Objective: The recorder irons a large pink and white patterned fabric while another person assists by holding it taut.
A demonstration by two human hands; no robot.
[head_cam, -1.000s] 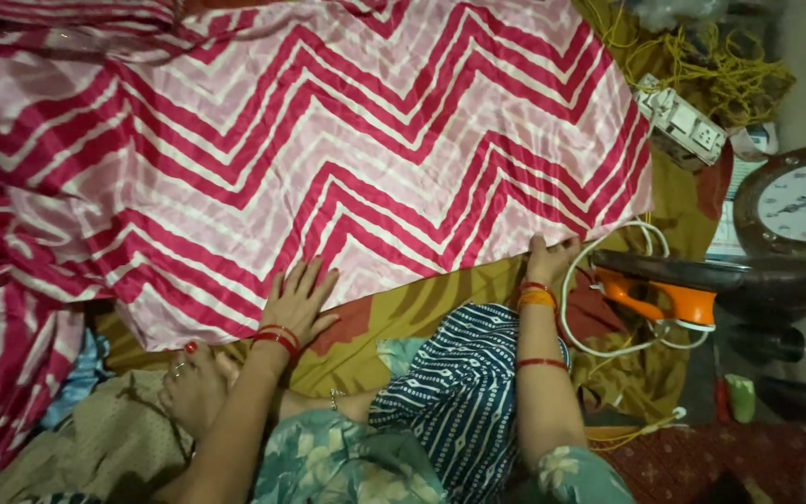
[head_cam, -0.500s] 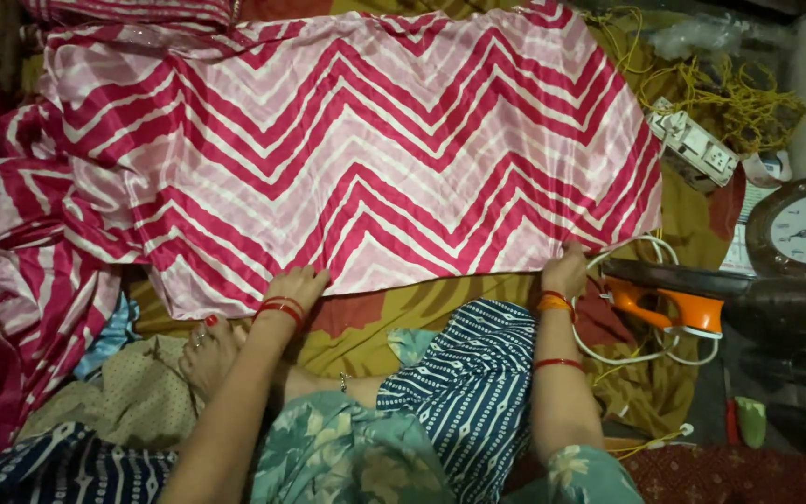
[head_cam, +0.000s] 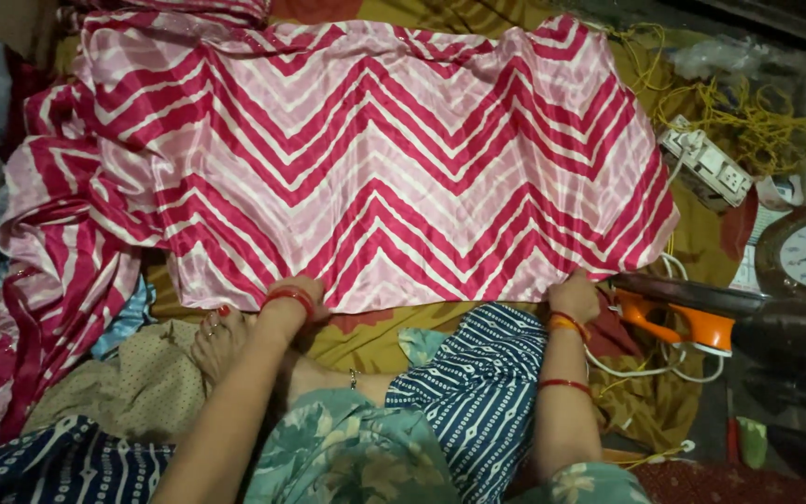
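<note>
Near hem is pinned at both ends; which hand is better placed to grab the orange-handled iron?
Right. The right hand sits on the pink chevron cloth's near right corner, directly beside the iron. The left hand holds the hem far across, so it would likely have to cross the body.

**Wrappers and paper at my right**

Far up on my right, near the top edge, lies a crumpled clear plastic bag [head_cam: 718,58], shiny and see-through, its contents too blurred to tell. Lower down, at the right edge, a pale printed paper sheet [head_cam: 747,269] lies flat, partly covered, whitish with faint lines.
</note>
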